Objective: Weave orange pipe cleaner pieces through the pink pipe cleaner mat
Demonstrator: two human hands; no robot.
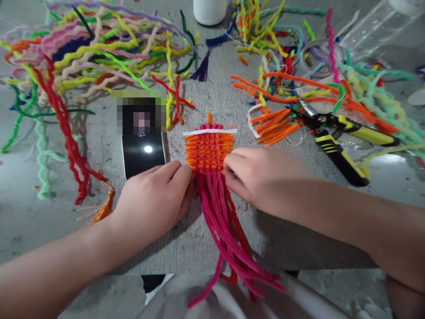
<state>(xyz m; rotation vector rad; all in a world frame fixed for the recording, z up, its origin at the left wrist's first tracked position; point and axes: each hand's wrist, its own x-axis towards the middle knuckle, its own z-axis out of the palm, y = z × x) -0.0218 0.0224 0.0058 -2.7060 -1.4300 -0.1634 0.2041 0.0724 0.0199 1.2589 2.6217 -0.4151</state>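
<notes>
Starting at the left of the tabletop (159, 252), I see a heap of many-coloured fuzzy stems (71, 48) toward the far left corner, with twisted red stems (63, 113) trailing from it toward the near edge. An orange tassel (105, 206) lies just beside the left forearm. Next comes a phone (144, 155), its near end partly covered in my view by the left hand (157, 192). That hand's fingers curl in at the lower left corner of the woven patch (209, 150), but the fingertips are hidden, so I cannot tell whether its grip is pinching. The patch, orange rows across magenta, lies flat midway along the tabletop, nearer the near edge; a white strip (212, 131) crosses its top, and its magenta strands (212, 212) run down over that edge. Beyond it lies a purple tassel (202, 66). The right hand (262, 177) has its grip pinching the patch's lower right side between thumb and forefinger. Farther right I have a bundle of short orange pieces (277, 126), then yellow-and-black pliers (321, 118), and a clear bottle (378, 33) toward the far right corner.
</notes>
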